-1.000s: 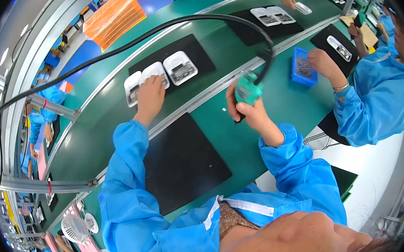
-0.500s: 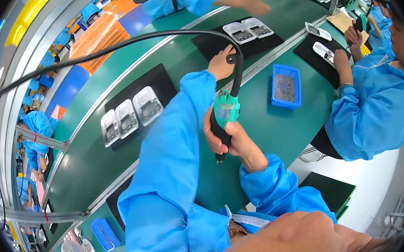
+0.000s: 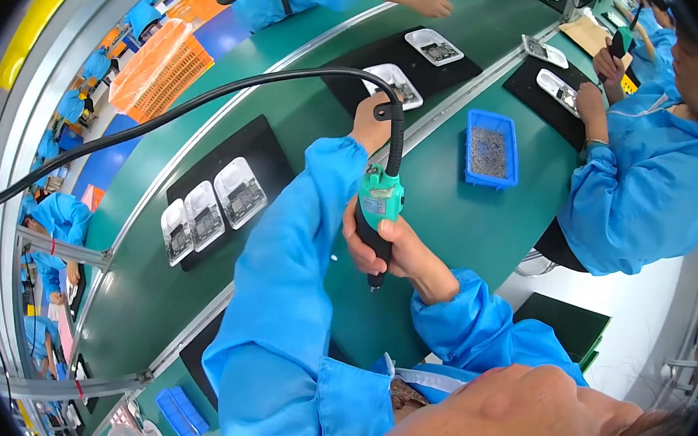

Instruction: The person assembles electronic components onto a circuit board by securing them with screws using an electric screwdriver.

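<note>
Left hand (image 3: 370,125) has stretched further out to the silver tray (image 3: 391,85)

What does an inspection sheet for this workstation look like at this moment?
Surface: green conveyor belt with black mats.
Job's things: green electric screwdriver, tip down; white tray on a mat.
Clutter: blue parts bin; three white trays on another mat.
Hands: right hand grips the screwdriver; left hand reaches to the white tray.
Cables: black cord arcs from the screwdriver's top.
Surroundings: co-worker's blue sleeve at right; orange crate beyond.
</note>
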Action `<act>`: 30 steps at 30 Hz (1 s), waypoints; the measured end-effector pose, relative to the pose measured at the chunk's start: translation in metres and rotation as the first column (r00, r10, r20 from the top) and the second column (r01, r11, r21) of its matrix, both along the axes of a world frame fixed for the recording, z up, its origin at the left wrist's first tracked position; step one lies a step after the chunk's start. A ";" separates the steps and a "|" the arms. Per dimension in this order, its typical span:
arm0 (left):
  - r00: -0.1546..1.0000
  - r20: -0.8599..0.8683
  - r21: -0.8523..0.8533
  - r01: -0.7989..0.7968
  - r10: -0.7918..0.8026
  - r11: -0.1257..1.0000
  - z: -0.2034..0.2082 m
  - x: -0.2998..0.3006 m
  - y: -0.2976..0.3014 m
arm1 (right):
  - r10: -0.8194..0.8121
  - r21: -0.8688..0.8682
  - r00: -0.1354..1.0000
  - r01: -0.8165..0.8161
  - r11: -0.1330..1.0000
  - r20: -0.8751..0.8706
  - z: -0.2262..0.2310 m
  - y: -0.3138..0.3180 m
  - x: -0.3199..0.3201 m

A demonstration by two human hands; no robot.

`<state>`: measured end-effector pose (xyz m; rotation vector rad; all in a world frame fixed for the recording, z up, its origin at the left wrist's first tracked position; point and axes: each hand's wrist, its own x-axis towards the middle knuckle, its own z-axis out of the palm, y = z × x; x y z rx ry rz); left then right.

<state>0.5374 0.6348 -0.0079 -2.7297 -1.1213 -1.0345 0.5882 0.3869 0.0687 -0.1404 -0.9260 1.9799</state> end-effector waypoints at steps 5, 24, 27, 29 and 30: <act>0.978 -0.210 0.055 0.015 -0.003 0.998 0.054 -0.074 -0.108 | 0.050 -0.041 0.999 -0.051 0.998 -0.012 -0.007 -0.010 0.003; 0.844 -0.360 -0.074 -0.452 0.399 0.889 0.038 -0.247 -0.543 | -0.210 0.333 0.977 0.184 0.925 0.045 0.014 -0.092 -0.117; 0.874 -0.071 -0.250 -0.482 0.480 0.840 0.056 -0.261 -0.551 | -0.333 0.382 0.938 0.275 0.882 0.092 0.001 -0.100 -0.145; 0.751 0.045 -0.133 -0.649 0.659 0.749 0.062 -0.297 -0.562 | -0.369 0.438 0.911 0.261 0.860 0.182 -0.003 -0.104 -0.159; 0.627 -0.013 -0.165 -0.769 0.779 0.617 0.066 -0.321 -0.569 | -0.410 0.467 0.871 0.255 0.847 0.269 -0.001 -0.109 -0.164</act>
